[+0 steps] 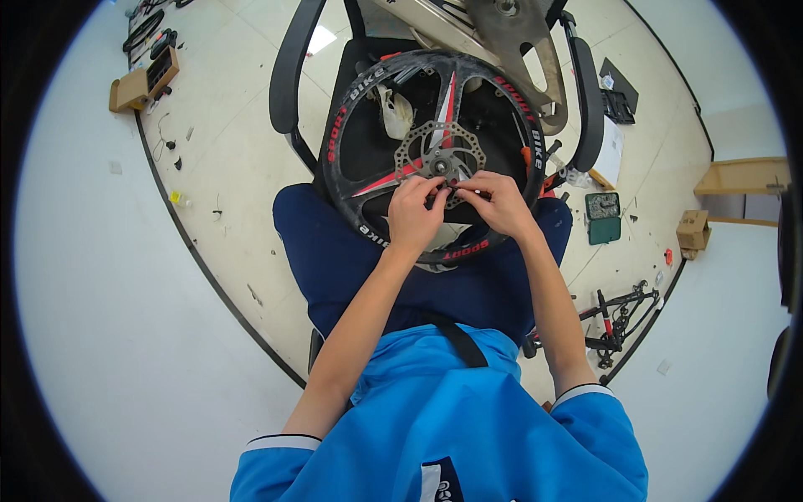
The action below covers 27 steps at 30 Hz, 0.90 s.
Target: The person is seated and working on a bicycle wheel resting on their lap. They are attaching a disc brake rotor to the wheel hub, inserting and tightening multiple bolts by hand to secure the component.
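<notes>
A black bicycle wheel point(333, 149) with red and white spokes rests across my lap and a black chair seat. At its hub is a silver disc brake rotor point(478, 157) with a holed rim. My left hand point(413, 209) is over the near edge of the rotor, thumb and fingers pinched together close to the hub. Meeting it from the right, my right hand point(498, 201) is pinched as well. Between the fingertips is a small dark part, too small and too covered to name. Part of the rotor's near rim is hidden by my fingers.
Chair armrests point(288, 67) flank the wheel, and a large grey metal frame part point(523, 50) lies beyond it. To the right on the floor are an open green case point(604, 231) and a black bike frame point(615, 322). Cardboard boxes point(693, 230) stand by the wall.
</notes>
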{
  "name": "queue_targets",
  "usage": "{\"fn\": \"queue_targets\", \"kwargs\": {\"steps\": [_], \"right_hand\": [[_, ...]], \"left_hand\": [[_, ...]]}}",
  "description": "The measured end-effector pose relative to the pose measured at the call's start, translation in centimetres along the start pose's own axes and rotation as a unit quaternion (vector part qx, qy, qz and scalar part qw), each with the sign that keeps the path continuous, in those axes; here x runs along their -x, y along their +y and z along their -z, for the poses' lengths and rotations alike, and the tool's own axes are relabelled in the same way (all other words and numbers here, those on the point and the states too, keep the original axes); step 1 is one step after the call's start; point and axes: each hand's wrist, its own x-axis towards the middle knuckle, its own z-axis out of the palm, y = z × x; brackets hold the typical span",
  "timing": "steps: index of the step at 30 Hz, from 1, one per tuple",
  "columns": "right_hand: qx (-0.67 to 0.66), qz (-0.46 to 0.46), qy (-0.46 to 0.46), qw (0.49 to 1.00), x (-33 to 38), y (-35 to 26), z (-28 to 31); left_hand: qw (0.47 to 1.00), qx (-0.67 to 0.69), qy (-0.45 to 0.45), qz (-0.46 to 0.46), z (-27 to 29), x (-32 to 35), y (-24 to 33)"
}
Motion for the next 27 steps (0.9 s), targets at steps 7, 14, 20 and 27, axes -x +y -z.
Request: {"fn": "queue_targets", "kwargs": {"steps": [7, 14, 20, 27], "right_hand": [[0.034, 0.033, -0.023, 0.999, -1.0, 0.7, 0.2], [0.133, 0.088, -0.088, 0.983, -3.1, 0.0, 2.1], [0.101, 0.002, -0.043, 0.994, -2.0, -0.5, 1.6], [0.086, -0.042, 0.116, 0.989, 2.0, 0.7, -0.2]], "left_hand": [[0.999, -0.015, -0.013, 0.026, -0.3, -0.1, -0.2], [0.999, -0.033, 0.018, -0.020, -0.7, -0.2, -0.8], [0.997, -0.054, 0.035, -0.052, -0.9, -0.3, -0.8], [0.996, -0.060, 0.035, -0.052, -0.8, -0.4, -0.7]]}}
